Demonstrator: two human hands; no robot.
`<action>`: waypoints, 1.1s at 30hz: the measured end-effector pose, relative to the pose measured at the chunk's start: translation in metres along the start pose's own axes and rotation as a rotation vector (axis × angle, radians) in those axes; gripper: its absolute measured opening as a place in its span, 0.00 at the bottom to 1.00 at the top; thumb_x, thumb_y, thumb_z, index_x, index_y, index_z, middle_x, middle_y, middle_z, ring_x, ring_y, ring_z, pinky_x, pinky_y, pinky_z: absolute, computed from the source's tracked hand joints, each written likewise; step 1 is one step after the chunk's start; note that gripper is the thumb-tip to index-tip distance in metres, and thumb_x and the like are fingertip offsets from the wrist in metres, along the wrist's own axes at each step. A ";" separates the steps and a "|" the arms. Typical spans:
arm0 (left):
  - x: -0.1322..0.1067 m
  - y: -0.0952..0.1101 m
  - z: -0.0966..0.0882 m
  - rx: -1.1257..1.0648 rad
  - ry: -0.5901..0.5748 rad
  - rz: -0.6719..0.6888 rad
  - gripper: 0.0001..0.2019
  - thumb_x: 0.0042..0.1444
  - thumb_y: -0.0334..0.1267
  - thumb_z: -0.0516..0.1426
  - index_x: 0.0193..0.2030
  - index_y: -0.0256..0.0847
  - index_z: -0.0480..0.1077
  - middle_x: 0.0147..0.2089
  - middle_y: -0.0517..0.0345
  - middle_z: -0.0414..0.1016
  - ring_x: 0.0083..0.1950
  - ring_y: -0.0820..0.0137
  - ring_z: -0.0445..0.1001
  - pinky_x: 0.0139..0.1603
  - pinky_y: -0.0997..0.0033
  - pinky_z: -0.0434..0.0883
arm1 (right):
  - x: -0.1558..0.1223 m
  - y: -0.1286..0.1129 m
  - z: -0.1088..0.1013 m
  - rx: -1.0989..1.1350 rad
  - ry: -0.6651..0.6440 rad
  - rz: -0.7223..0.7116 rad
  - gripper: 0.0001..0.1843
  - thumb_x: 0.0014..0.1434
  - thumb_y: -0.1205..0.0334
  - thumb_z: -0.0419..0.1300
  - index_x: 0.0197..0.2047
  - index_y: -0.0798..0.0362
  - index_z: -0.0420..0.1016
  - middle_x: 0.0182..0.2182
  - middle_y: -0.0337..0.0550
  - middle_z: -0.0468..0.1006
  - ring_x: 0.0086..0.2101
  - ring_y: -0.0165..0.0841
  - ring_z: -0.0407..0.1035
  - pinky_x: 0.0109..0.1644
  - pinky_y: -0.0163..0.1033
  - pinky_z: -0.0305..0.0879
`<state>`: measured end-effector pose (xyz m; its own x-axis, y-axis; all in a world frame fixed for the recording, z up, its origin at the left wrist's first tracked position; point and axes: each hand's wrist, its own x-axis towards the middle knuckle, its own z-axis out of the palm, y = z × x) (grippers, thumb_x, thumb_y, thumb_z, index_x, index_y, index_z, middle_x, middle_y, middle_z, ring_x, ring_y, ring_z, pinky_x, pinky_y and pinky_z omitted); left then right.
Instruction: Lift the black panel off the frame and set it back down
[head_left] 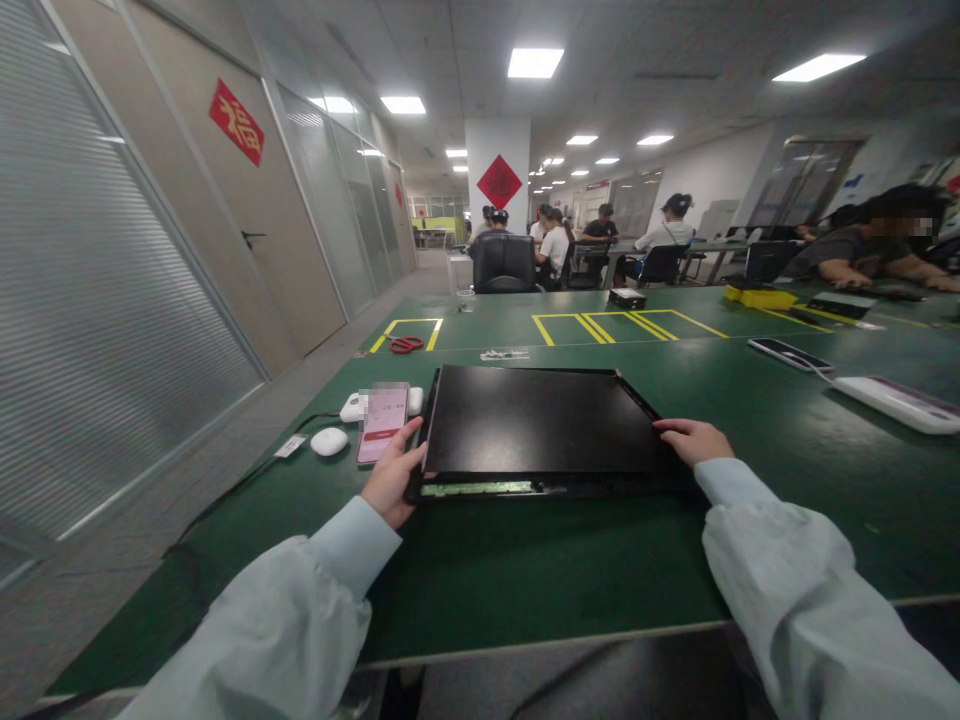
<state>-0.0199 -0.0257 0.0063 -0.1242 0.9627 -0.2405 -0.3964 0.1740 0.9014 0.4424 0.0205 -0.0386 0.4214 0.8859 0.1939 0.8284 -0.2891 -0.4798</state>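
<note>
A dark flat display panel (544,420) lies within a black frame (637,487) on the green table, sitting a little askew so the frame shows along the right and near sides. A green circuit strip (476,489) is exposed at the near edge. My left hand (392,478) grips the left side, thumb on top and the other fingers hidden beneath. At the right side, my right hand (691,440) pinches the frame's edge between thumb and fingers.
Left of the frame lie a phone (383,425), a white power strip (352,406) and a round white case (329,441). Red-handled scissors (406,345) rest farther back. On the right are another phone (790,354), a white device (896,402) and a yellow tray (759,297). A person (862,245) sits there.
</note>
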 end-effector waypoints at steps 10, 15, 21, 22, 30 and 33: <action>0.002 -0.002 -0.002 -0.011 -0.104 -0.019 0.26 0.51 0.31 0.65 0.59 0.37 0.72 0.34 0.55 0.82 0.22 0.73 0.74 0.21 0.76 0.69 | -0.002 -0.002 -0.001 0.001 -0.001 0.013 0.18 0.49 0.61 0.59 0.40 0.44 0.86 0.38 0.40 0.84 0.39 0.40 0.76 0.46 0.40 0.71; 0.001 -0.002 -0.001 -0.043 -0.171 -0.075 0.19 0.52 0.34 0.62 0.51 0.34 0.77 0.39 0.50 0.84 0.37 0.61 0.82 0.36 0.66 0.78 | -0.002 -0.001 -0.001 -0.017 -0.015 0.023 0.23 0.48 0.68 0.55 0.42 0.45 0.87 0.39 0.42 0.84 0.39 0.39 0.77 0.45 0.40 0.71; -0.001 -0.005 -0.005 0.088 -0.248 0.085 0.25 0.44 0.38 0.69 0.51 0.35 0.77 0.47 0.47 0.83 0.53 0.52 0.79 0.55 0.57 0.73 | -0.002 0.002 -0.001 -0.012 0.017 0.002 0.29 0.40 0.73 0.54 0.41 0.45 0.87 0.36 0.40 0.84 0.38 0.38 0.77 0.44 0.37 0.72; -0.001 -0.005 -0.006 0.124 -0.266 0.113 0.27 0.41 0.37 0.71 0.51 0.35 0.77 0.48 0.47 0.83 0.54 0.52 0.78 0.58 0.56 0.71 | -0.002 0.002 -0.002 -0.014 0.016 0.002 0.29 0.39 0.73 0.54 0.41 0.45 0.87 0.36 0.40 0.84 0.38 0.38 0.77 0.44 0.37 0.72; -0.001 -0.005 -0.009 0.193 -0.327 0.133 0.27 0.41 0.39 0.71 0.51 0.36 0.78 0.50 0.45 0.82 0.56 0.50 0.76 0.61 0.52 0.68 | -0.002 0.001 -0.004 -0.018 -0.024 0.012 0.30 0.39 0.73 0.53 0.43 0.46 0.86 0.39 0.41 0.84 0.42 0.41 0.77 0.48 0.40 0.72; 0.001 -0.005 -0.010 0.190 -0.340 0.148 0.26 0.41 0.39 0.71 0.50 0.37 0.79 0.51 0.44 0.81 0.58 0.48 0.75 0.62 0.50 0.67 | -0.001 0.003 -0.003 -0.019 -0.019 0.014 0.30 0.39 0.73 0.54 0.42 0.46 0.87 0.39 0.41 0.84 0.42 0.41 0.77 0.48 0.40 0.72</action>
<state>-0.0273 -0.0279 -0.0024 0.1526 0.9883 0.0005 -0.2179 0.0331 0.9754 0.4454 0.0178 -0.0375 0.4261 0.8885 0.1705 0.8292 -0.3082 -0.4663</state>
